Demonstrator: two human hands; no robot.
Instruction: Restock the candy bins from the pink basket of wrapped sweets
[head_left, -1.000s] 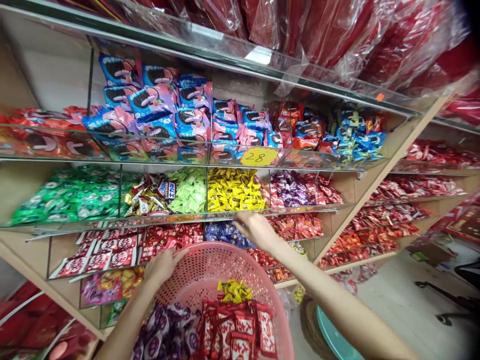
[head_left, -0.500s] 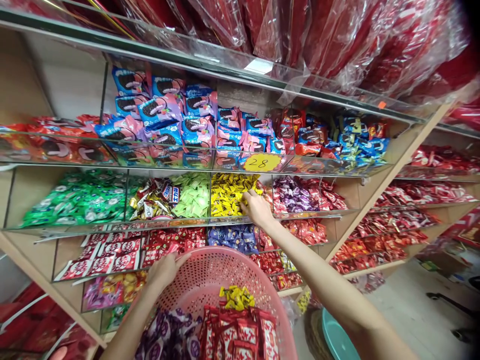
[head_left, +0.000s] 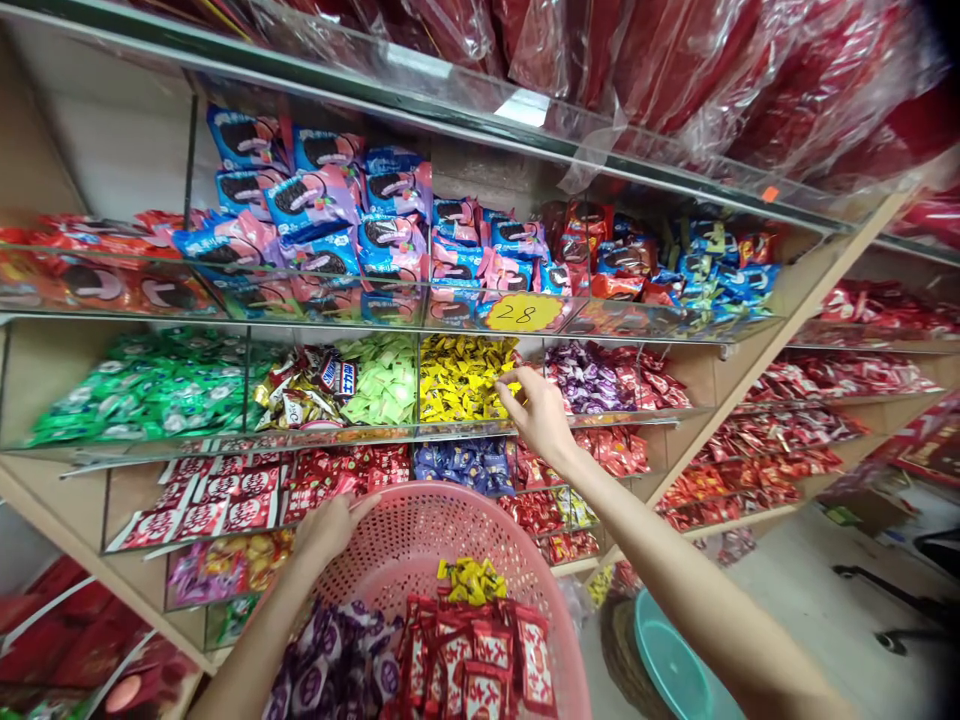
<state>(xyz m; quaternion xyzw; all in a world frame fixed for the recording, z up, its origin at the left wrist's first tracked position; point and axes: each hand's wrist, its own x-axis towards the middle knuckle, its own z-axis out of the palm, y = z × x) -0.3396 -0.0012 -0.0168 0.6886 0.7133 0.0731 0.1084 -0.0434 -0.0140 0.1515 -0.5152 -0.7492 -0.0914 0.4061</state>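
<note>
My left hand (head_left: 328, 530) grips the rim of a pink perforated plastic basket (head_left: 439, 515), fingers closed over its far left edge. Inside lie purple-wrapped candies (head_left: 330, 660), red-and-white packets (head_left: 491, 645) and a small heap of yellow-wrapped candies (head_left: 471, 581). My right hand (head_left: 541, 415) is at the right edge of a shelf compartment of yellow-wrapped candies (head_left: 461, 380). Its fingers are curled, thumb and index close together. A bit of yellow shows between them, but whether it is held or lies behind is unclear.
Green packets (head_left: 165, 390), pale green candies (head_left: 382, 385) and purple candies (head_left: 589, 378) fill neighbouring compartments. A clear shelf front with a yellow "28" tag (head_left: 516, 313) runs above. Lower shelves hold blue candies (head_left: 463, 468). A teal basin (head_left: 667, 655) stands on the floor at right.
My right hand has drawn slightly right and up from the yellow candies, its fingers showing more. My left hand stays on the basket rim. The view has shifted a little.
</note>
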